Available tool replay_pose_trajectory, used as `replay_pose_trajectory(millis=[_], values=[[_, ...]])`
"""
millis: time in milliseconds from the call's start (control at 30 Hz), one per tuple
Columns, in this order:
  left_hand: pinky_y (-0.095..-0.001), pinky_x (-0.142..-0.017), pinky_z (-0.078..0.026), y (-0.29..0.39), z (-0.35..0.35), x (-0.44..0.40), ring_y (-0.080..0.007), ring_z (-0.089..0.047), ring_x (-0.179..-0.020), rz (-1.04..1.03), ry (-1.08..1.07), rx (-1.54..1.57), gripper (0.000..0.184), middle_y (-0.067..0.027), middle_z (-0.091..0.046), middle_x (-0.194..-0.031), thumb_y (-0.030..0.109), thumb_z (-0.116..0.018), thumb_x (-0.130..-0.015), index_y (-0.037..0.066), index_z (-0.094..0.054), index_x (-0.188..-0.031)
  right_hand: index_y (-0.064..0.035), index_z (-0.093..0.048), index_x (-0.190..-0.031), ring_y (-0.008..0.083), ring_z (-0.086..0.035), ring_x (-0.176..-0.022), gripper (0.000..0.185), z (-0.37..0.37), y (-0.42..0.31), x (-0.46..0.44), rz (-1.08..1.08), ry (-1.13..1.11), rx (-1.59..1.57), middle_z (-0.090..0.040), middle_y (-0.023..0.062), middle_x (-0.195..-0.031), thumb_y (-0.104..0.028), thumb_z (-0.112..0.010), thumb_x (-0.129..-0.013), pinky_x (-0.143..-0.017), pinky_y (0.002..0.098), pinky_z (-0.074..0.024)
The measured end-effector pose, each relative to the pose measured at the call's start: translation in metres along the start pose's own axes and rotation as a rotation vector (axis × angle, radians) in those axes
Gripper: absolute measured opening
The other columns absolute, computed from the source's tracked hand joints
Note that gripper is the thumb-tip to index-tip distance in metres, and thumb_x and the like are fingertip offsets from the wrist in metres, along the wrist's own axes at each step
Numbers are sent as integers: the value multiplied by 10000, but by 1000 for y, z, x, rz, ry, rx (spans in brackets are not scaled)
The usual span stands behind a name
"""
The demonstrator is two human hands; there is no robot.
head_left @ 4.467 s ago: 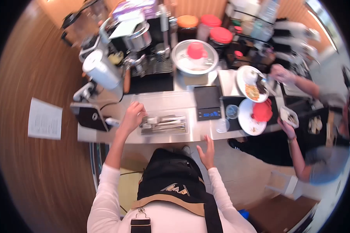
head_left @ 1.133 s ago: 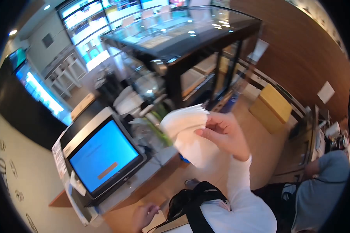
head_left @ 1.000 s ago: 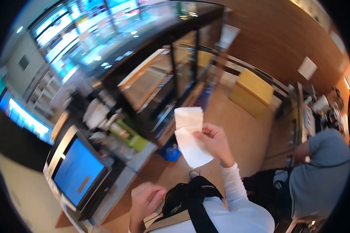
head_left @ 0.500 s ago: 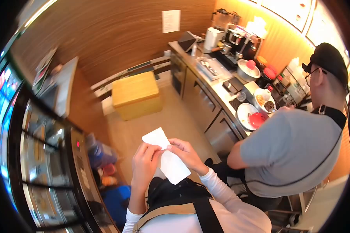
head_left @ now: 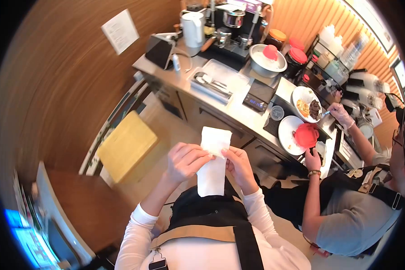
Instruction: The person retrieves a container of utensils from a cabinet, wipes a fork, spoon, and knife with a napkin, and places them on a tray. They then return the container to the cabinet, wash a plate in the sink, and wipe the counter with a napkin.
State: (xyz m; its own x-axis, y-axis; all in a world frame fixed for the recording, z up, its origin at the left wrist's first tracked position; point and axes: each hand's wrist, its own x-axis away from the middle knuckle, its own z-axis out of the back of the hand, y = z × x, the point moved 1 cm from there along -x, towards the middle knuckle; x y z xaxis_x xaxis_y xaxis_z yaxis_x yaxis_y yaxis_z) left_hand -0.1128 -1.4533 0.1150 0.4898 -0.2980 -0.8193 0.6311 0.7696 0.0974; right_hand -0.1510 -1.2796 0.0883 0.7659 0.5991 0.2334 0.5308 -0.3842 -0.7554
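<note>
A folded white paper napkin (head_left: 211,180) hangs upright in front of my apron, its upper part standing above my fingers and its lower part below them. My left hand (head_left: 184,161) pinches its left edge near the middle. At the opposite edge, my right hand (head_left: 239,167) grips it between thumb and fingers. Both sets of fingertips are close together across the napkin, partly covering a crease there.
A co-worker in a grey shirt (head_left: 355,220) stands at my right, a gloved hand (head_left: 341,116) over a white bowl (head_left: 297,92) of food. The counter bears a scale (head_left: 258,100), a cutlery tray (head_left: 211,87) and a red bowl (head_left: 307,136). A yellow box (head_left: 128,146) sits on the floor.
My view has swung right towards the counter. The napkin has turned from slanted to nearly upright, still held in both hands. More of the co-worker's arms and hands shows.
</note>
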Motion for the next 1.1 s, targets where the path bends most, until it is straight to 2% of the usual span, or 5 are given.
replay_pose_trajectory(millis=[400, 700, 867, 1000, 1100], values=[[-250, -596, -399, -203, -147, -98, -119, -581, -729, -135, -124, 268, 161, 21, -602, -772, 133, -651, -615, 109, -637, -773, 60, -558, -1097, 136, -619, -850, 316, 66, -83, -185, 112, 231, -48, -626, 109, -993, -173, -551, -884, -768, 265, -511], [-281, -648, -415, -290, -183, -124, -155, -552, -732, -301, -275, 523, 186, -6, -547, -769, 101, -617, -653, 86, -621, -838, 27, -623, -973, 65, -587, -698, 207, 64, -77, -255, 200, 648, 40, -640, 39, -838, -136, -592, -851, -627, 201, -469], [-347, -670, -462, -342, -182, -107, -247, -549, -754, 68, -447, 597, 164, -90, -522, -790, 17, -610, -720, 19, -598, -884, 2, -622, -964, 82, -559, -620, 169, 93, -57, -270, 354, 919, 439, -641, 55, -757, -115, -570, -854, -569, 223, -441], [-354, -673, -470, -389, -157, -100, -267, -567, -775, 424, -372, 486, 55, -139, -558, -848, 23, -572, -822, -3, -583, -870, 0, -552, -938, 337, -560, -737, 140, 183, -86, -277, 436, 1106, 1524, -551, 187, -764, -30, -508, -809, -648, 404, -433], [-276, -631, -442, -418, -135, -65, -149, -544, -712, 730, -355, 531, 70, -87, -582, -815, 55, -568, -851, -8, -581, -878, 0, -531, -907, 421, -514, -816, 120, 251, -114, -288, 216, 1139, 1608, -532, 217, -795, -10, -515, -788, -693, 454, -418]])
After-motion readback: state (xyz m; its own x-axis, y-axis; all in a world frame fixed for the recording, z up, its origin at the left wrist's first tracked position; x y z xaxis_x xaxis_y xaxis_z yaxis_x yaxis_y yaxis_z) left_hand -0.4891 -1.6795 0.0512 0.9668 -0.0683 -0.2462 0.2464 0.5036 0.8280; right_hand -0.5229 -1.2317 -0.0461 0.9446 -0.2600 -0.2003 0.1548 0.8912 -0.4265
